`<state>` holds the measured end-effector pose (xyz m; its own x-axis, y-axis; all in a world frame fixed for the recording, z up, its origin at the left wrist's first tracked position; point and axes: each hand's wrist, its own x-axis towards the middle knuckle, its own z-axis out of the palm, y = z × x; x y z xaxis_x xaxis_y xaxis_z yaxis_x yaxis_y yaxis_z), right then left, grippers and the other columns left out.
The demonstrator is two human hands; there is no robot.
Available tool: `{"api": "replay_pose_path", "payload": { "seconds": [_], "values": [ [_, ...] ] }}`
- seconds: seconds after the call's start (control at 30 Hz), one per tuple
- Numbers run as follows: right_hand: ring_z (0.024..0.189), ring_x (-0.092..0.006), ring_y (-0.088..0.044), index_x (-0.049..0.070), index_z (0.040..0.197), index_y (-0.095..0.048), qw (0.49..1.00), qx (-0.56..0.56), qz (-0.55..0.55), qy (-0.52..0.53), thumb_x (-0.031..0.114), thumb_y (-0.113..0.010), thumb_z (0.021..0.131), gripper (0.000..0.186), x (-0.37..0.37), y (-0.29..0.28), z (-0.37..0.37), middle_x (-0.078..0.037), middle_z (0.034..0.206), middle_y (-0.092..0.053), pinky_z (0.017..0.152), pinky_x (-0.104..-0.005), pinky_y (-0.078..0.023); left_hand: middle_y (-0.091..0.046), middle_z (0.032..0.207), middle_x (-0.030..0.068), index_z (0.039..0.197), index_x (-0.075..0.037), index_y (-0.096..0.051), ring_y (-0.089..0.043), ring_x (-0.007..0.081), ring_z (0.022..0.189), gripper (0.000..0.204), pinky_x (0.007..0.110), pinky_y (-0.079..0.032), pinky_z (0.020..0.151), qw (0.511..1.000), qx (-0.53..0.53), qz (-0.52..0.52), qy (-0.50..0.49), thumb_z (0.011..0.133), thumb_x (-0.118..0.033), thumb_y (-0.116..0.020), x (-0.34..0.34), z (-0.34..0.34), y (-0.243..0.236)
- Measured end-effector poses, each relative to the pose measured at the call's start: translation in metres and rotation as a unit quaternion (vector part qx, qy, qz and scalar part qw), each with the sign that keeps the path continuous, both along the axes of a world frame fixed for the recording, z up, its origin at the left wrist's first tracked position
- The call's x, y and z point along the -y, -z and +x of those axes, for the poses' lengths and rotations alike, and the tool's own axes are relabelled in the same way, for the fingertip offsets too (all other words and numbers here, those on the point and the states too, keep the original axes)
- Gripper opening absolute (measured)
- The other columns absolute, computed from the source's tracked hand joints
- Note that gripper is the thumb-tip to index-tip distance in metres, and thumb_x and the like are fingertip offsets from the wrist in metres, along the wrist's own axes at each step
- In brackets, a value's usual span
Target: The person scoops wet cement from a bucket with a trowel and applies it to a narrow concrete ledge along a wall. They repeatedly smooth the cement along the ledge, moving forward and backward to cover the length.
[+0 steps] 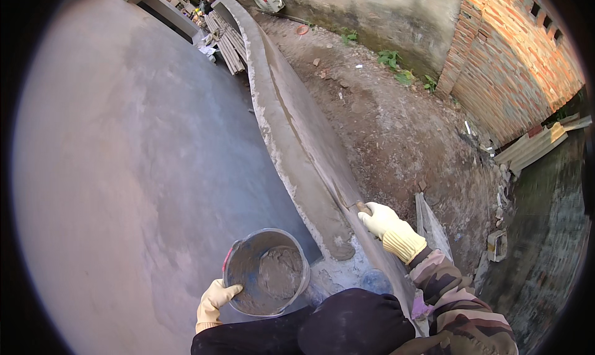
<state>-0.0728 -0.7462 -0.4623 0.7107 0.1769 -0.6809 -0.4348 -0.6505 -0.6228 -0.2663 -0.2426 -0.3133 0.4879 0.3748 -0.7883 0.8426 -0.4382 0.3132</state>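
Observation:
My left hand (pixel 215 302), in a cream glove, is closed on the left rim of a round bucket (pixel 246 262), its thumb over the inside edge. Grey wet mortar (pixel 281 272) lies in the bottom of the bucket, which tilts toward me. My right hand (pixel 387 225), gloved as well, grips the wooden handle of a trowel (pixel 362 208). The trowel's thin metal shank points left against the top of a low wall (pixel 291 169); its blade is hard to make out. Fresh-looking mortar covers the wall top and ends raggedly near my knees.
A smooth grey plastered wall (pixel 124 169) fills the left side. Right of the low wall lies rough dirt ground (pixel 396 138) with rubble. Beyond stand a brick wall (pixel 514 64) and a corrugated sheet (pixel 539 144). Stacked poles (pixel 226 42) and an air-conditioner unit (pixel 268 1) are farther off.

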Motion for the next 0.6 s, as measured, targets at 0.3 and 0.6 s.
{"api": "replay_pose_path", "payload": {
  "seconds": [0.3, 0.6],
  "values": [
    [0.070, -0.0204, -0.070, 0.007, 0.145, -0.066, 0.980, 0.041, 0.103, 0.165, 0.035, -0.067, 0.104, 0.050, -0.024, -0.033, 0.029, -0.010, 0.092, -0.075, 0.066, -0.0394, -0.058, -0.084, 0.105, 0.0072, 0.118, 0.003, -0.083, -0.075, 0.0156, 0.095, 0.026, 0.036, -0.057, 0.094, 0.998, 0.016, -0.064, -0.024, 0.096, -0.012, -0.082, 0.004, 0.023, 0.000],
    [0.080, -0.0198, -0.075, 0.004, 0.151, -0.063, 0.965, -0.060, -0.067, 0.248, 0.037, -0.071, 0.105, 0.058, 0.065, -0.130, -0.112, -0.015, 0.105, -0.079, 0.069, -0.0388, -0.060, -0.083, 0.103, 0.0071, 0.116, 0.002, -0.082, -0.072, 0.0161, 0.094, 0.025, 0.036, -0.056, 0.090, 0.999, -0.004, -0.008, 0.034, 0.102, -0.017, -0.074, 0.035, 0.028, -0.023]
  ]
}}
